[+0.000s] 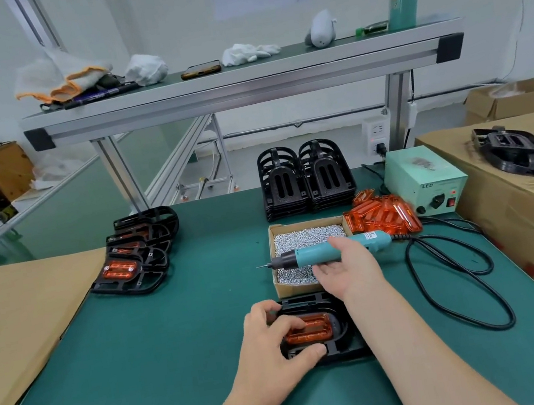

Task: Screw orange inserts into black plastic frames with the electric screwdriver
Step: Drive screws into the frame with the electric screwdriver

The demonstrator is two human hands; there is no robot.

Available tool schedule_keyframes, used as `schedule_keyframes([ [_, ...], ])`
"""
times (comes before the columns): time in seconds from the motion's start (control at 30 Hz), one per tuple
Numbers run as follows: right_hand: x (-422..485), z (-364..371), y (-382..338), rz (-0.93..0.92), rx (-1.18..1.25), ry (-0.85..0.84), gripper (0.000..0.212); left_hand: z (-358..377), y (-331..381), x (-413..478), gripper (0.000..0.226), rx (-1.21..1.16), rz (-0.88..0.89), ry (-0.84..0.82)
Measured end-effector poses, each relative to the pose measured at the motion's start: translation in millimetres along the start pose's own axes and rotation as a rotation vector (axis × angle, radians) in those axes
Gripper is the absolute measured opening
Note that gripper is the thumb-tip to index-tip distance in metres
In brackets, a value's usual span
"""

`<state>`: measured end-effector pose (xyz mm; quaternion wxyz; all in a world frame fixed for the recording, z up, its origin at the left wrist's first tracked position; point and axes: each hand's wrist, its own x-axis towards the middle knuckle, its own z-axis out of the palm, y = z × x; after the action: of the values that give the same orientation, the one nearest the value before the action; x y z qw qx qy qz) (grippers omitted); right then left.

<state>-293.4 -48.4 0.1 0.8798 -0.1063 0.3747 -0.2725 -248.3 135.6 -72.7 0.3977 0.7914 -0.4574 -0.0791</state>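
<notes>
The left hand (270,351) grips frame (344,327), right hand (348,271) grips screwdriver (311,254) near box (425,178) marked "LED".

The left hand (272,340) and right hand (348,271) are bare, and both forearms (415,346) show bare too.

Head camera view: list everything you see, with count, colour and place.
black plastic frame: one, black, front centre of green mat
orange transparent insert: one, orange, seated in that frame
cardboard box of silver screws: one, brown, centre
teal electric screwdriver: one, teal, above the screw box
loose orange inserts: pile, orange, right of box
stacked black frames: two stacks, black, behind box
finished frames: overlapping row, black with orange, left
pale green power unit: one, green, back right
left hand: one, grips the frame
right hand: one, holds the screwdriver
</notes>
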Motion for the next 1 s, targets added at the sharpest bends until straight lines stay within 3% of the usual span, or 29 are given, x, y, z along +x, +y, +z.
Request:
schedule_keyframes([
  [0.17, 14.6, 3.4, -4.0, 0.039, -0.004, 0.034, 0.054, -2.3, 2.7, 0.2, 0.042, 0.023, 0.045, 0.028],
  [0.33, 13.8, -0.3, 0.1, -0.147, -0.099, 0.01, 0.039, -4.6, 6.6, 22.4, 0.032, 0.121, 0.068, 0.237],
  [0.43, 8.8, 0.3, -8.0, -0.279, -0.125, 0.061, 0.033, -0.3, 13.3, 45.4, 0.031, 0.292, 0.101, 0.163],
  [0.53, 6.9, -1.4, -19.5, -0.381, -0.144, 0.126, 0.044, 10.8, 16.0, 56.2, 0.033, 0.391, 0.106, 0.033],
  [0.73, 5.0, -6.7, -31.7, -0.36, 0.067, 0.061, 0.055, 13.7, 18.8, 54.9, 0.023, 0.329, 0.064, 0.051],
  [1.0, 13.0, -10.6, -29.5, -0.354, 0.11, 0.043, 0.032, 0.6, 19.4, 39.4, 0.024, 0.257, 0.06, 0.021],
])
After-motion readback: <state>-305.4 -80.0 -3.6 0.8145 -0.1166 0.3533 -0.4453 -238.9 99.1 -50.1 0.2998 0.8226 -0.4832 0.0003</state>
